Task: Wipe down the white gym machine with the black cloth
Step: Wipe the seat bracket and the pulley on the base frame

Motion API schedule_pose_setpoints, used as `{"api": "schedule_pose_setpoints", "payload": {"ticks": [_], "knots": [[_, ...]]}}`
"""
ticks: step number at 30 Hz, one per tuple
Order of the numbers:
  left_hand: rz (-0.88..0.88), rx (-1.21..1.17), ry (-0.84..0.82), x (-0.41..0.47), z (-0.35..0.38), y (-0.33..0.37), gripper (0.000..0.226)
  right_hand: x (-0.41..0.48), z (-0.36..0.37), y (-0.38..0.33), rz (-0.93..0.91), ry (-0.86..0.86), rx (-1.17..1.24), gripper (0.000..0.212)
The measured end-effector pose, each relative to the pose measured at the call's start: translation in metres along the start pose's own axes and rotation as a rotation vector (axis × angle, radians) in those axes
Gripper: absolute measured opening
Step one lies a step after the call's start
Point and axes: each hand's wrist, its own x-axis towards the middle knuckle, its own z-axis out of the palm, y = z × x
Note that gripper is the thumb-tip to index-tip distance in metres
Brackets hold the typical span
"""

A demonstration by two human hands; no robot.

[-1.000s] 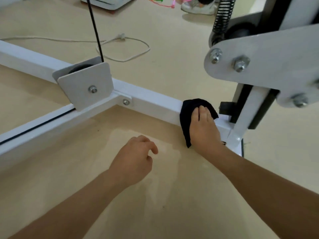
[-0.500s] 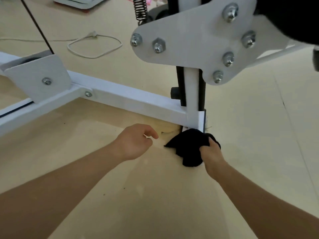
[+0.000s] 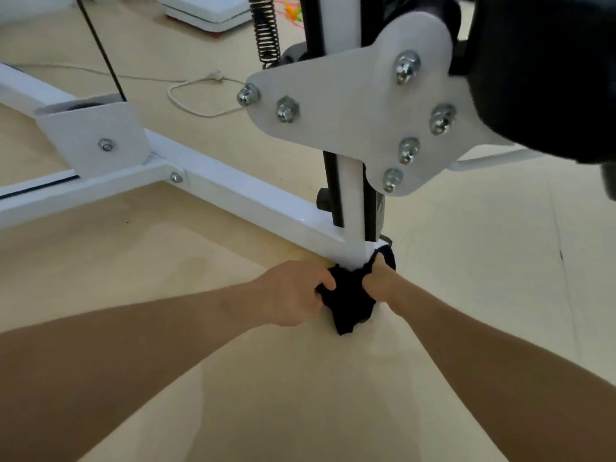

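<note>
The left hand [image 3: 293, 295] is curled around the left side of the black cloth [image 3: 348, 301], fingers tucked into the fabric. The right hand [image 3: 380, 281] grips the cloth's right side with curled fingers (thumb hidden by the fabric). The cloth is bunched against the base of the upright post [image 3: 353, 208] of the white gym machine [image 3: 253, 195], where the post meets the floor [image 3: 300, 395]. Half a second earlier, only the right hand holds the cloth; the left hand is beside it, loosely curled and empty.

A looped white cord [image 3: 215, 75] lies on the beige floor [image 3: 300, 395], near a flat white appliance [image 3: 206, 11].
</note>
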Motion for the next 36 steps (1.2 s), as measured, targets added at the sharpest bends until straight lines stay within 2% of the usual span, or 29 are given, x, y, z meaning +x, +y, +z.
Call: {"api": "schedule_pose_setpoints", "payload": {"ticks": [2,4,6,7,9,12,15,19,23,26,27,30,33,36], "knots": [[-0.014,0.079,-0.042,0.000,-0.005,0.010,0.043,-0.005,0.003,0.003,-0.056,0.059,0.109,0.047],[-0.014,0.101,-0.047,0.006,-0.011,0.020,0.033,-0.022,0.003,0.010,-0.060,0.061,0.335,0.029],[-0.034,0.048,-0.029,0.015,-0.011,0.033,0.029,-0.047,-0.010,0.007,-0.013,-0.111,0.656,0.026],[-0.040,0.002,-0.028,0.018,-0.010,0.040,0.040,-0.061,-0.022,0.003,-0.020,-0.238,0.769,0.025],[-0.028,-0.051,-0.039,0.019,-0.007,0.051,0.057,-0.081,-0.043,-0.005,-0.060,-0.393,0.681,0.023],[0.006,-0.056,-0.095,0.009,-0.011,0.064,0.040,-0.105,-0.076,-0.004,-0.113,-0.412,0.338,0.017],[0.009,-0.077,-0.092,-0.005,-0.031,0.075,0.020,-0.133,-0.120,0.014,-0.167,-0.449,0.233,0.027],[-0.007,-0.113,-0.130,-0.023,-0.053,0.103,0.013,-0.157,-0.158,0.043,-0.217,-0.555,0.161,0.032],[-0.034,-0.160,-0.163,-0.037,-0.061,0.133,0.018,-0.162,-0.172,0.068,-0.298,-0.440,0.374,0.023],[-0.059,-0.227,-0.129,-0.043,-0.056,0.158,0.023,-0.163,-0.179,0.090,-0.259,-0.302,0.681,0.018],[-0.059,-0.243,-0.108,-0.044,-0.051,0.169,0.025,-0.164,-0.182,0.096,-0.237,-0.250,0.705,0.014],[-0.075,-0.295,-0.103,-0.043,-0.030,0.208,0.029,-0.170,-0.190,0.113,-0.243,0.038,0.477,0.025],[-0.108,-0.434,-0.095,-0.033,-0.011,0.250,0.014,-0.187,-0.211,0.135,-0.236,0.385,0.226,0.024],[-0.203,-0.735,-0.020,-0.029,0.010,0.296,0.026,-0.220,-0.245,0.165,-0.079,0.473,0.261,0.035]]}}
